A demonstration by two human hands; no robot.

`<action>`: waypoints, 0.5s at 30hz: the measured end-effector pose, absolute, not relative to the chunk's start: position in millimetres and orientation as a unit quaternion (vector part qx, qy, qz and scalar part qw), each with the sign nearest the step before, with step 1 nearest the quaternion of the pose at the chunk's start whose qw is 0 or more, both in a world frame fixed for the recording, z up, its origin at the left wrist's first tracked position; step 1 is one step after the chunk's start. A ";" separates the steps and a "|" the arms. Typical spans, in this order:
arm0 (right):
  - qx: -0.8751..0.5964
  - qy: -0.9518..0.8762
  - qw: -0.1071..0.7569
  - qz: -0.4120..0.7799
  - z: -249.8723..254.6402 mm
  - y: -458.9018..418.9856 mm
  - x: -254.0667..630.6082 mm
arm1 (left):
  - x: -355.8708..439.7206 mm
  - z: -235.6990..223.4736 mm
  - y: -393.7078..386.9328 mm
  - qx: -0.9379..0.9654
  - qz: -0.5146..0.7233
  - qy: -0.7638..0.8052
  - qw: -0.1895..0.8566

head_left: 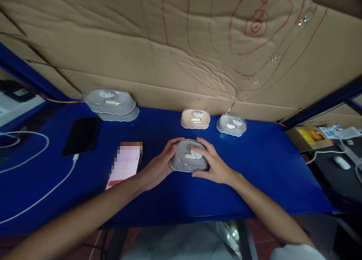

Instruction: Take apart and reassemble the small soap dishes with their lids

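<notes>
A grey lidded box (182, 163) with a clear top, a white handle and a round sticker is between my hands over the middle of the blue table (254, 177). My left hand (161, 165) is closed around its left side, with the thumb along the upper edge. From the right, my right hand (217, 165) grips the same box, fingers over the lid near the sticker and thumb at the front edge. Behind it, against the cardboard, stand a peach lidded box (188, 120) and another grey lidded box (230, 130). Whether the held box touches the table is unclear.
Stacked grey lidded boxes (113, 108) stand at the back left. Near them lie a dark tablet (82, 135) with a white cable and a phone (127, 162) with a lit screen. A cardboard wall (127, 56) rises behind. At right are an open carton (308, 139) and a white mouse (341, 162).
</notes>
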State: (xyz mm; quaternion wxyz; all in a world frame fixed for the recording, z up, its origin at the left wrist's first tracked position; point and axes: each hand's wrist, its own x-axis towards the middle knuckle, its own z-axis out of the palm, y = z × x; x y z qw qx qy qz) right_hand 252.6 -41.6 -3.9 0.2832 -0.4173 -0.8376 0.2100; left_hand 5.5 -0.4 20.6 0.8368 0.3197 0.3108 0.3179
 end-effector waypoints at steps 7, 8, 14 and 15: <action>-0.430 -0.856 0.244 0.152 3.0 -53.6 272.3 | 1.9 19.2 6.9 0.589 0.257 0.384 0.663; -0.443 -0.852 0.232 0.154 4.3 -60.1 283.7 | 2.2 20.4 12.4 0.664 0.262 0.386 0.585; -0.599 -0.768 0.200 0.104 9.9 -113.6 393.8 | 33.2 28.7 77.6 0.863 0.261 0.330 0.281; -0.632 -0.749 0.184 0.075 9.6 -118.4 416.8 | 42.1 27.9 91.3 0.869 0.254 0.327 0.270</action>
